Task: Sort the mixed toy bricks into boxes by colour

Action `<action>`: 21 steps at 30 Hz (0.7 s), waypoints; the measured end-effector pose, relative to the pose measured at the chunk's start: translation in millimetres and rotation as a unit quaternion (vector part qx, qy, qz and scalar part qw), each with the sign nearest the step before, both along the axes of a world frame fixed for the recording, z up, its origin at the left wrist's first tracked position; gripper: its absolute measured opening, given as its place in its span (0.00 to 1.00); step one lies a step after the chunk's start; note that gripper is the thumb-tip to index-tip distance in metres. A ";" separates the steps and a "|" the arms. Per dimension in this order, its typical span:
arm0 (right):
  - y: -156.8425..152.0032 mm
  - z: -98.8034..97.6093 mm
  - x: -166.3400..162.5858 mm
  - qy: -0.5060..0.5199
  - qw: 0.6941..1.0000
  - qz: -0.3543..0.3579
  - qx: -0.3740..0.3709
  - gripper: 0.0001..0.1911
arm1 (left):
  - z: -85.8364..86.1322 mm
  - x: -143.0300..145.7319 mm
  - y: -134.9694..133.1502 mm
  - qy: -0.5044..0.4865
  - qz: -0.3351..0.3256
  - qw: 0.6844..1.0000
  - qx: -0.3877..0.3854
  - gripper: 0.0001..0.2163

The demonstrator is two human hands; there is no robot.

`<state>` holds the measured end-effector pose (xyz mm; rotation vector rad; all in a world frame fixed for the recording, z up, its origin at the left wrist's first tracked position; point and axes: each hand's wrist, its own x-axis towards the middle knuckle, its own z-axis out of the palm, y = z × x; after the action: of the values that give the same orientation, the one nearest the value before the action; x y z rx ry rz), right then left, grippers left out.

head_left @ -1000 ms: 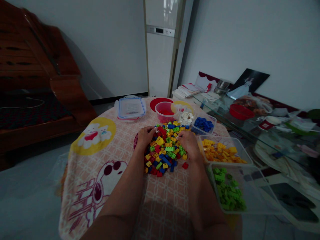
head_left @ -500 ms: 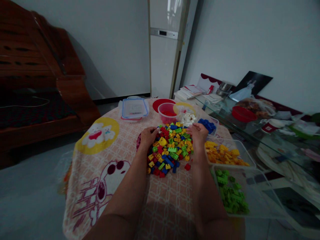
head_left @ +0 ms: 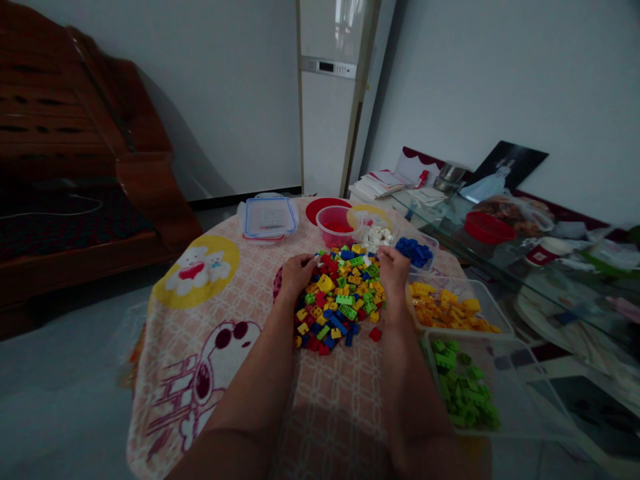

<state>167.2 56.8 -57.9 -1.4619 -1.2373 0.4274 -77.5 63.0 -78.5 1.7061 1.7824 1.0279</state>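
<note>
A heap of red, yellow, green and blue toy building bricks lies on the cloth-covered table. At its left edge my left hand is closed, with a small white building brick at its fingertips. Across the heap, my right hand hangs over the far right side, fingers bent together; anything between them is too small to make out. Sorted bricks fill containers nearby: white bricks and blue bricks just beyond that hand, yellow bricks and green bricks along the right.
A pink-rimmed clear tub stands behind the heap, by a red lid. Blue-edged clear lids are stacked at the back left. On the right, a glass table carries papers, a red basket and a cup.
My right hand has shifted slightly left and its fingers have drawn together. My left hand stays at the heap's left edge.
</note>
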 end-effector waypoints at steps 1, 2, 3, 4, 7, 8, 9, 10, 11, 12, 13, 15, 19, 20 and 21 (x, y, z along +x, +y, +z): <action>-2.8 0.4 -0.3 -0.071 0.997 0.005 -0.020 0.18 | -0.3 0.0 0.2 -0.001 0.000 1.000 0.001 0.15; -5.3 0.8 -1.3 -0.130 0.991 0.013 -0.036 0.16 | -0.8 -0.1 0.4 -0.001 0.000 1.000 0.001 0.15; -7.4 1.1 -2.7 -0.176 0.983 0.022 -0.048 0.16 | -1.3 -0.2 0.7 -0.001 0.000 1.000 0.001 0.15; -8.8 1.2 -4.3 -0.211 0.975 0.031 -0.056 0.16 | -1.9 -0.3 1.1 -0.001 0.001 1.000 0.001 0.15; -9.0 -0.3 -7.9 -0.276 0.958 0.053 -0.058 0.14 | -3.3 -0.6 2.2 0.008 0.003 1.000 -0.009 0.16; -8.2 -1.3 -8.1 -0.290 0.954 0.058 -0.055 0.14 | -3.6 -0.8 2.5 0.012 0.002 1.000 -0.011 0.16; -7.3 -2.3 -7.9 -0.300 0.950 0.060 -0.054 0.13 | -3.8 -0.9 2.7 0.016 0.001 1.000 -0.013 0.16; -6.4 -3.2 -7.2 -0.305 0.949 0.061 -0.054 0.13 | -3.8 -1.1 2.8 0.019 0.000 1.000 -0.013 0.16; -5.5 -3.9 -6.4 -0.304 0.949 0.060 -0.055 0.13 | -3.8 -1.2 2.9 0.021 -0.002 1.000 -0.012 0.16; -4.6 -4.4 -5.5 -0.297 0.952 0.059 -0.053 0.13 | -3.7 -1.2 2.9 0.021 -0.004 1.000 -0.011 0.17; -3.7 -4.7 -4.6 -0.283 0.957 0.055 -0.047 0.13 | -3.6 -1.2 2.8 0.022 -0.004 1.000 -0.010 0.17; -1.4 -5.3 -3.3 -0.234 0.971 0.042 -0.019 0.13 | -3.0 -1.0 2.3 0.022 -0.003 1.000 -0.011 0.17; 7.6 -10.1 0.0 -0.085 0.995 0.037 0.036 0.20 | -1.8 -0.2 0.9 0.012 0.003 1.000 -0.011 0.15; 10.6 -12.6 1.4 -0.043 0.997 0.046 0.039 0.23 | -1.5 0.0 0.6 0.010 0.003 1.000 -0.011 0.15; 13.6 -15.4 3.0 -0.003 0.997 0.058 0.041 0.25 | -1.3 0.3 0.5 0.008 0.002 1.000 -0.010 0.15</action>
<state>170.2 70.4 -73.3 -1.3279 -1.3342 0.4454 -77.2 63.4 -79.8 1.7036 1.8014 0.9988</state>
